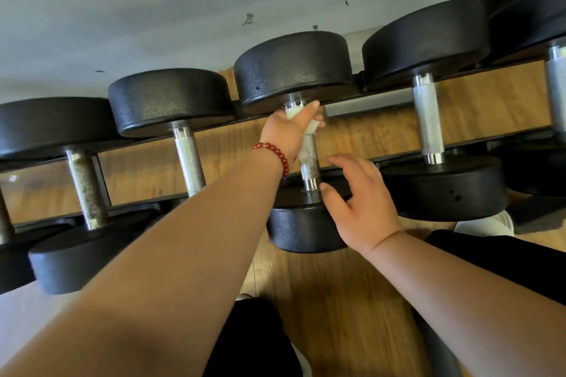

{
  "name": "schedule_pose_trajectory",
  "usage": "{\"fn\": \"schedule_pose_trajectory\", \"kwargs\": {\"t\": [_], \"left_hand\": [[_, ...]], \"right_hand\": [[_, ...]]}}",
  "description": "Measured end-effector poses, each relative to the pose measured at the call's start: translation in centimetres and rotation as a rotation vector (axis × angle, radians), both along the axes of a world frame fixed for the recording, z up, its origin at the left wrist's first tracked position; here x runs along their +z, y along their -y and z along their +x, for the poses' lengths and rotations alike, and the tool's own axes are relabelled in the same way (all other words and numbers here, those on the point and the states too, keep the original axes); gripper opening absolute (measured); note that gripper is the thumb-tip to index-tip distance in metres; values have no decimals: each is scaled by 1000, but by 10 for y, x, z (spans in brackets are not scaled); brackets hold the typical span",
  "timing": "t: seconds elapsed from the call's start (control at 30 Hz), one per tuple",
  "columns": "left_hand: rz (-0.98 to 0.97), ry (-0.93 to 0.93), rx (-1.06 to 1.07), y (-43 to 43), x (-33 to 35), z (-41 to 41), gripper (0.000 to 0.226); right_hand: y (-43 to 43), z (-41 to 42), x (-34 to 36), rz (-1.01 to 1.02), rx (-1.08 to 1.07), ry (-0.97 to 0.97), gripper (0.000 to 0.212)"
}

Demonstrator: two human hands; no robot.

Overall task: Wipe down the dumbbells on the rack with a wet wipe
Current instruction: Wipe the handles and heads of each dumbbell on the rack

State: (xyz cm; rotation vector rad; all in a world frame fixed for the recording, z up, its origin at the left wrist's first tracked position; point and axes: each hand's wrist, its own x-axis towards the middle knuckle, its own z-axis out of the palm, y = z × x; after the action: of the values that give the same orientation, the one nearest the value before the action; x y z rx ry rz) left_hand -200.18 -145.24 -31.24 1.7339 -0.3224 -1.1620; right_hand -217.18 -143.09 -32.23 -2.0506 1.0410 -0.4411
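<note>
The left hand (291, 135) is gripping the wipe (306, 147), wrapping it round the handle of the middle dumbbell (294, 67) on the rack (370, 108), fingers curling just under the far weight. That handle is running straight away from the person, so the next stroke, I'd say, is going to be a pull back along it towards the near weight. The right hand (364, 205) is lying open there, fingers spread, holding nothing.
</note>
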Motion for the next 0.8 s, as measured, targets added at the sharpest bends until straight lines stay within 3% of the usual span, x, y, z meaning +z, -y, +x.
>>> {"fn": "schedule_pose_trajectory", "kwargs": {"t": [0.1, 0.23, 0.4, 0.57, 0.67, 0.8], "left_hand": [[35, -28, -70, -11, -3, -7, 28], [143, 95, -285, -22, -1, 0, 45], [32, 72, -46, 2, 9, 0, 26], [287, 289, -433, -31, 9, -8, 46], [236, 241, -267, -46, 12, -12, 40], [210, 337, 44, -62, 24, -18, 45]], "right_hand": [[0, 0, 0, -9, 7, 2, 60], [1, 0, 1, 2, 11, 17, 58], [0, 0, 2, 16, 0, 2, 61], [0, 0, 3, 18, 11, 8, 54], [0, -1, 3, 19, 6, -1, 47], [-1, -2, 7, 17, 11, -32, 45]]}}
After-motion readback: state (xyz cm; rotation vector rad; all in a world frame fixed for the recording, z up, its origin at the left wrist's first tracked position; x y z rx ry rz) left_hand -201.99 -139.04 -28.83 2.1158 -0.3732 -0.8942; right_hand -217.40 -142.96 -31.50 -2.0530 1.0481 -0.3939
